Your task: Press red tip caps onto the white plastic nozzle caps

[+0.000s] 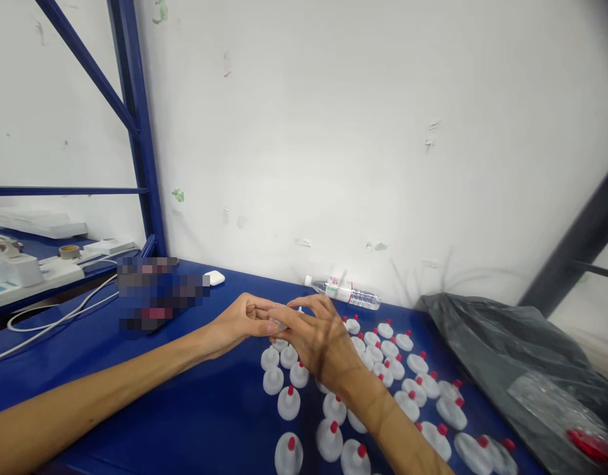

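Left hand [233, 328] and right hand [322, 336] pinch a pale piece [279, 325] that, slipping, could topple white containers [273, 381] below.

perhaps bottles [289, 405] on blue table [205, 406]

Fingers hide most of the held piece; several edges cut things short.

The pale piece [279, 325] between the left hand [247, 316] and the right hand [318, 333] shows only a sliver, its shape unclear; the right hand and right forearm [390, 419] cover some white discs [289, 404]; the bottom edge crops the nearest discs and the right forearm, the left edge the left forearm [86, 402] and the power strip [66, 270]; pixelation masks the items in one patch [160, 293]; the bottle's label [336, 289] is too small to read; the clear bag's red contents [591, 444] are blurred.
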The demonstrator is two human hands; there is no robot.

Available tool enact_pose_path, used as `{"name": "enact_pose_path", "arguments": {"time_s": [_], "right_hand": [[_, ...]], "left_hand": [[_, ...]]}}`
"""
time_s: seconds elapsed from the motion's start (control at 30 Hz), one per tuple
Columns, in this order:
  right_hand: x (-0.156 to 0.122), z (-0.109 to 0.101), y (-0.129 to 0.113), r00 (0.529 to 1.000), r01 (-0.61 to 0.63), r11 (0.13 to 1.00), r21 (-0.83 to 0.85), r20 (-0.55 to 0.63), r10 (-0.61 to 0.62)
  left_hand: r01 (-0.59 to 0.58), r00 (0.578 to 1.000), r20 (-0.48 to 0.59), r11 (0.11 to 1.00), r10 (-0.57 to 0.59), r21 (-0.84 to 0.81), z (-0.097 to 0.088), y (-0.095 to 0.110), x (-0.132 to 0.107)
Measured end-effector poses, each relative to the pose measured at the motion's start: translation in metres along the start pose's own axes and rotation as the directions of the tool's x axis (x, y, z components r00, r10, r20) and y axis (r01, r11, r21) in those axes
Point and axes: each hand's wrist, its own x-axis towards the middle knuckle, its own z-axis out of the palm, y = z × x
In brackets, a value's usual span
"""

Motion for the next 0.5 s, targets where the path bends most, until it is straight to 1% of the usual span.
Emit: {"name": "enact_pose_path", "arguments": {"time_s": [0.13,0.23,0.3,0.37,0.43,0.5], "right_hand": [[0.001,0.003,0.001,1.000,-0.015,1.000,0.001,-0.009,0.015],[0.001,-0.002,0.007,0.993,-0.104,0.993,-0.050,-0.054,0.101],[0.000,-0.006,0.015,0.976,-0.209,0.972,-0.111,-0.092,0.199],[-0.003,-0.010,0.024,0.949,-0.311,0.933,-0.180,-0.102,0.297],[-0.007,-0.012,0.033,0.923,-0.383,0.890,-0.247,-0.077,0.376],[-0.013,-0.011,0.041,0.900,-0.420,0.854,-0.307,-0.024,0.434]], "left_hand": [[0.044,0.999,0.008,0.995,-0.045,0.089,-0.003,0.001,0.002],[0.077,0.997,-0.041,0.975,-0.069,0.207,-0.017,0.009,0.005],[0.103,0.993,-0.096,0.942,-0.075,0.320,-0.036,0.016,0.007],[0.138,0.988,-0.128,0.881,-0.089,0.452,-0.059,0.023,0.006],[0.177,0.984,-0.079,0.805,-0.162,0.566,-0.082,0.026,0.004],[0.194,0.972,-0.025,0.740,-0.233,0.644,-0.100,0.027,0.001]]}}
